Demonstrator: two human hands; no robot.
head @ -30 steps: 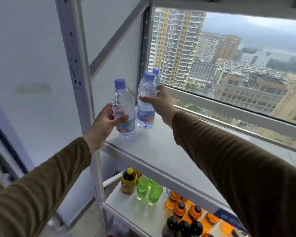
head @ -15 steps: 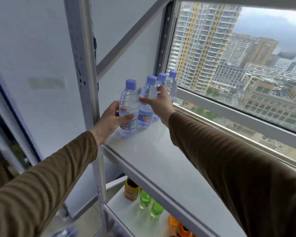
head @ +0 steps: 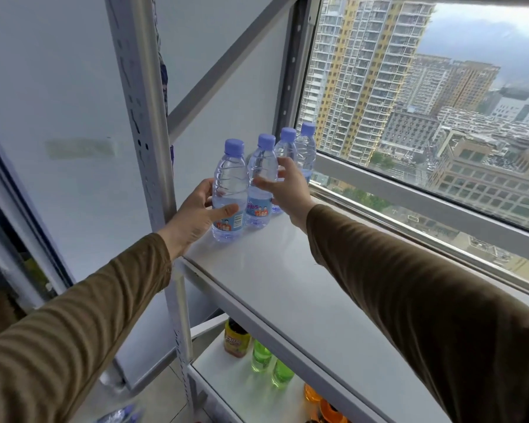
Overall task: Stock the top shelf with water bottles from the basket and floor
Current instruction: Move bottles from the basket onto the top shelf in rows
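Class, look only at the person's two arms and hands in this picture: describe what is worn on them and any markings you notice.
Both arms wear long olive-brown sleeves of a finely ribbed knit, the left sleeve and right sleeve ending at the wrists. The left hand and right hand are bare: no gloves, rings, watch or bracelet show. No logos or markings are visible on the fabric.

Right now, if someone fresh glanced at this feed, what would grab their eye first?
Probably the row of four water bottles with purple caps, standing upright at the left end of the top shelf, running back toward the window. The left hand wraps the nearest bottle, while the right hand hovers open-fingered by the second bottle. Behind, tall apartment towers fill the window.
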